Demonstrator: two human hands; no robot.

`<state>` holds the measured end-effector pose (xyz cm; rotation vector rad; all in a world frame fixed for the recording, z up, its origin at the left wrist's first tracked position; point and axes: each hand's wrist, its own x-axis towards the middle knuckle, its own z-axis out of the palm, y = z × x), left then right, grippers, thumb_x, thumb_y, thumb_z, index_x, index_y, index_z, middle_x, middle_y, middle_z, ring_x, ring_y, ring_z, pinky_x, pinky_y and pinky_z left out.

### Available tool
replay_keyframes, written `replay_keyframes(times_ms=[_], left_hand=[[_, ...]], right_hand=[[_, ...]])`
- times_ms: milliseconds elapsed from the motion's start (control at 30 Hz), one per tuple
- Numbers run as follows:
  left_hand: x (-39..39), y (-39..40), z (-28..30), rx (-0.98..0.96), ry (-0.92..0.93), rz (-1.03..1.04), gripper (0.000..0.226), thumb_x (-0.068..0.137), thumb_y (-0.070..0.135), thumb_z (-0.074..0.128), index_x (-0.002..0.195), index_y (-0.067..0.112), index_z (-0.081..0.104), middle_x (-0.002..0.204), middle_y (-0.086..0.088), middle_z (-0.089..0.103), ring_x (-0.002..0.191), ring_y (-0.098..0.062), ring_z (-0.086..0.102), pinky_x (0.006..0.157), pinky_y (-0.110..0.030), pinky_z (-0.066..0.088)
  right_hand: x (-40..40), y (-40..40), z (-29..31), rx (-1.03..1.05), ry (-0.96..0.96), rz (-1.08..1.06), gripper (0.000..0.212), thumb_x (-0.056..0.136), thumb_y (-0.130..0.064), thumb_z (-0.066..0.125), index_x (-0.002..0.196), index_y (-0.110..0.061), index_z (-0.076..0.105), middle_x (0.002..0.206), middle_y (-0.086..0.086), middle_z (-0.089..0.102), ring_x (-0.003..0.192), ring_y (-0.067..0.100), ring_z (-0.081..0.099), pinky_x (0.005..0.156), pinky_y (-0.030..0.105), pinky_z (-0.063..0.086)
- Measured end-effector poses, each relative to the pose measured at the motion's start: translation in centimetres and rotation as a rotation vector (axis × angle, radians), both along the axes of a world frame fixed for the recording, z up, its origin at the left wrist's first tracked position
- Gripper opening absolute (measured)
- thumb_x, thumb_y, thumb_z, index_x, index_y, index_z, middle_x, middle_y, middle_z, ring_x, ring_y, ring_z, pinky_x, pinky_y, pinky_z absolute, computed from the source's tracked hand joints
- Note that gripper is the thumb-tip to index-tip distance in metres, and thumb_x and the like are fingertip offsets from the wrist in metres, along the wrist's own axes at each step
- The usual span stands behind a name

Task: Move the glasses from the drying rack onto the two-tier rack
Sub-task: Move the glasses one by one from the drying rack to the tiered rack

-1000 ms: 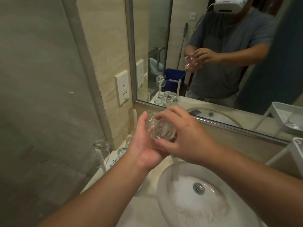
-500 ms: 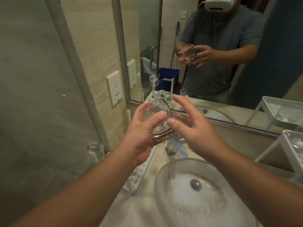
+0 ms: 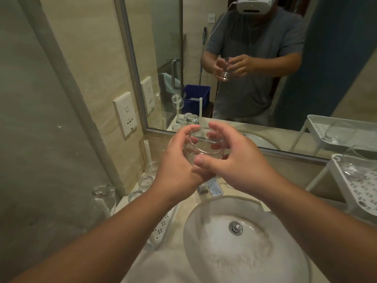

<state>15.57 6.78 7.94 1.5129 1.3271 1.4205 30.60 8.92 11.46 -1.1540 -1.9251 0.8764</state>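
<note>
A clear glass (image 3: 204, 147) is held upright, mouth up, above the counter in front of the mirror. My left hand (image 3: 179, 160) grips it from the left and my right hand (image 3: 238, 158) grips it from the right, its thumb across the near side. The white drying rack (image 3: 161, 227) lies on the counter at left under my left forearm, with upturned glasses (image 3: 104, 198) on its pegs. The white two-tier rack (image 3: 359, 193) stands at the right edge, with a glass (image 3: 353, 165) on its tray.
A round white basin (image 3: 244, 240) fills the counter below my hands. The mirror (image 3: 244, 68) runs along the back, and a wall socket (image 3: 125, 114) sits on the tiled wall at left. A glass shower partition (image 3: 40, 119) closes the left side.
The glass has turned from tilted to upright, mouth up, and my right hand has closed round it beside my left hand. The view has shifted slightly right.
</note>
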Motion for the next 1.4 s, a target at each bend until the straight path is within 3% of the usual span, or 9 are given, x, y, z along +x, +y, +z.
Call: replay_keyframes(times_ms=[133, 333, 500, 633, 800, 900, 1133, 1267, 1400], left_hand=[[2.0, 0.9, -0.5, 0.039, -0.004, -0.040, 0.089, 0.044, 0.038, 0.089, 0.123, 0.052, 0.051, 0.115, 0.013, 0.059, 0.099, -0.017, 0.068, 0.081, -0.044, 0.061], [6.3, 2.1, -0.9, 0.059, -0.058, -0.177, 0.082, 0.048, 0.036, 0.090, 0.119, 0.054, 0.053, 0.109, 0.026, 0.062, 0.098, -0.001, 0.067, 0.076, -0.024, 0.057], [11.0, 3.2, -1.7, 0.033, -0.072, -0.291, 0.083, 0.053, 0.030, 0.091, 0.123, 0.051, 0.052, 0.112, 0.028, 0.062, 0.101, -0.002, 0.067, 0.076, -0.027, 0.058], [15.5, 4.3, -2.7, -0.024, -0.050, -0.335, 0.091, 0.048, 0.035, 0.091, 0.126, 0.054, 0.050, 0.109, 0.032, 0.059, 0.105, -0.006, 0.065, 0.083, -0.035, 0.059], [21.4, 5.0, -3.4, -0.063, -0.020, -0.391, 0.091, 0.048, 0.032, 0.091, 0.126, 0.055, 0.050, 0.114, 0.025, 0.060, 0.111, 0.005, 0.058, 0.081, -0.019, 0.054], [24.8, 5.4, -3.7, -0.103, -0.005, -0.423, 0.092, 0.059, 0.021, 0.094, 0.133, 0.051, 0.049, 0.115, 0.029, 0.060, 0.113, 0.004, 0.058, 0.080, -0.019, 0.055], [31.8, 6.4, -4.2, -0.119, 0.103, -0.479, 0.092, 0.069, 0.021, 0.090, 0.142, 0.047, 0.042, 0.125, 0.023, 0.055, 0.108, 0.009, 0.058, 0.085, -0.025, 0.058], [35.7, 7.2, -4.4, -0.059, 0.263, -0.434, 0.090, 0.070, 0.030, 0.087, 0.145, 0.043, 0.039, 0.128, 0.012, 0.051, 0.104, 0.002, 0.058, 0.084, -0.031, 0.059], [38.9, 8.7, -4.4, 0.004, 0.415, -0.416, 0.093, 0.069, 0.037, 0.087, 0.147, 0.040, 0.037, 0.123, 0.012, 0.048, 0.097, 0.007, 0.054, 0.081, -0.021, 0.052]], right_hand=[[1.6, 0.3, 0.0, 0.032, -0.048, -0.052, 0.102, 0.050, -0.063, 0.079, 0.143, -0.044, 0.039, 0.117, -0.025, 0.058, 0.103, -0.007, 0.057, 0.080, 0.016, 0.047], [5.9, 0.7, -0.3, 0.014, -0.043, -0.167, 0.093, 0.052, -0.049, 0.089, 0.135, -0.040, 0.049, 0.115, -0.022, 0.063, 0.099, -0.004, 0.061, 0.084, 0.023, 0.053], [10.7, 0.6, -1.2, -0.001, -0.006, -0.257, 0.087, 0.053, -0.043, 0.091, 0.131, -0.039, 0.052, 0.110, -0.022, 0.062, 0.098, -0.003, 0.061, 0.081, 0.021, 0.051], [15.1, 0.6, -2.2, -0.015, 0.007, -0.325, 0.089, 0.054, -0.042, 0.091, 0.134, -0.039, 0.051, 0.109, -0.024, 0.060, 0.097, -0.006, 0.059, 0.077, 0.012, 0.047], [21.2, 0.8, -3.5, -0.027, 0.029, -0.404, 0.093, 0.052, -0.046, 0.091, 0.135, -0.041, 0.050, 0.112, -0.022, 0.062, 0.100, -0.009, 0.058, 0.078, 0.012, 0.045], [25.0, 1.0, -4.4, -0.027, 0.025, -0.445, 0.097, 0.050, -0.052, 0.088, 0.138, -0.043, 0.048, 0.114, -0.024, 0.063, 0.098, -0.011, 0.058, 0.075, 0.010, 0.044], [32.4, 1.7, -5.9, -0.020, 0.008, -0.525, 0.092, 0.057, -0.049, 0.089, 0.138, -0.043, 0.047, 0.112, -0.025, 0.060, 0.104, -0.006, 0.057, 0.080, 0.017, 0.046], [36.2, 2.2, -6.6, 0.000, -0.028, -0.563, 0.092, 0.060, -0.048, 0.089, 0.140, -0.042, 0.045, 0.119, -0.022, 0.061, 0.104, -0.003, 0.057, 0.079, 0.020, 0.048], [39.3, 3.1, -7.4, 0.008, -0.042, -0.620, 0.092, 0.060, -0.050, 0.088, 0.141, -0.041, 0.045, 0.121, -0.021, 0.061, 0.104, 0.000, 0.058, 0.076, 0.016, 0.043]])
